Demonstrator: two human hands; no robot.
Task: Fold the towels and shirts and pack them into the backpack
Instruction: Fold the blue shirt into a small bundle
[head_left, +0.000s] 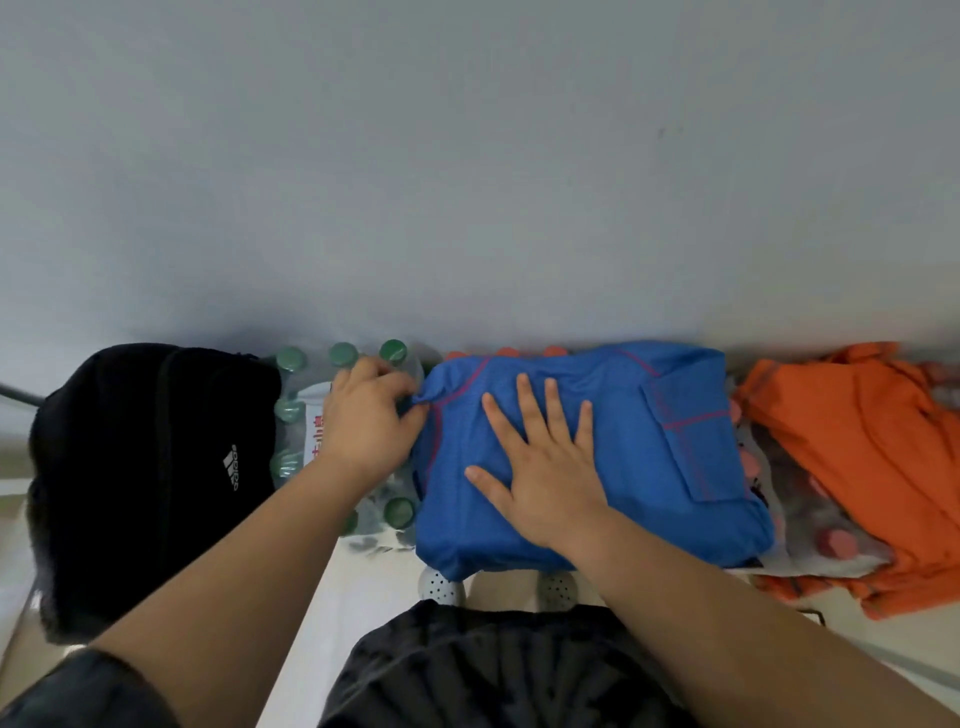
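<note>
A blue shirt (649, 467) with red stitching lies partly folded on top of packs of bottles, straight ahead of me. My right hand (540, 467) presses flat on its middle with fingers spread. My left hand (369, 421) pinches the shirt's left edge near the far corner. A black backpack (150, 467) with a white logo stands to the left of the shirt. An orange shirt (857, 457) lies crumpled at the right.
A shrink-wrapped pack of green-capped bottles (311, 415) sits between the backpack and the blue shirt. Bottles with orange-red caps (836, 543) show under the shirts at the right. A grey wall (467, 156) rises right behind everything. My white shoes (441, 587) stand below the shirt.
</note>
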